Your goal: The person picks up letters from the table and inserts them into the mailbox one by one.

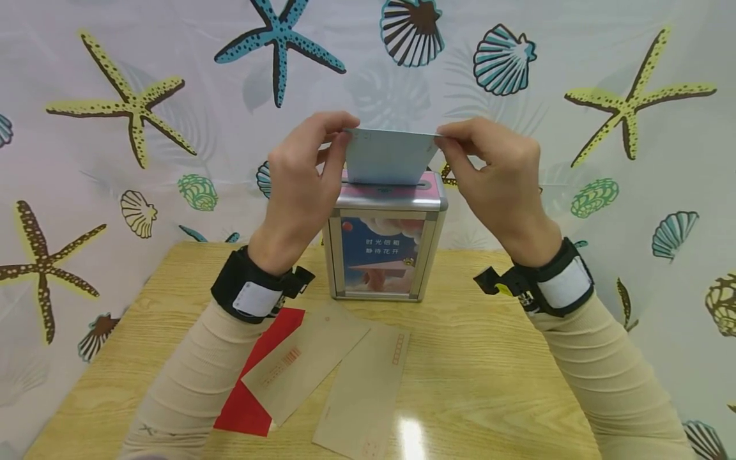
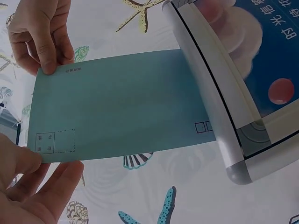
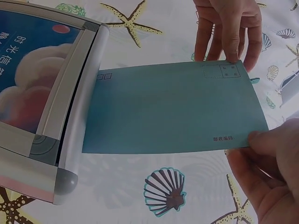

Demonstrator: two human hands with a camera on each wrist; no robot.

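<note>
Between my two hands a light blue envelope (image 1: 391, 156) stands upright, its lower edge at the slot in the pink top of a metal-framed letter box (image 1: 378, 255). My left hand (image 1: 307, 179) pinches the upper left corner between thumb and fingers. At the opposite upper corner, my right hand (image 1: 494, 179) pinches it the same way. Both wrist views show the envelope (image 2: 121, 105) with printed squares and small characters, its far end hidden behind the silver rim of the box (image 3: 88, 98).
On the wooden table (image 1: 489, 358), in front of the box, lie two tan envelopes (image 1: 362, 390) and a red envelope (image 1: 244, 409), partly overlapping. Behind the table hangs a white cloth (image 1: 368, 96) printed with starfish and shells.
</note>
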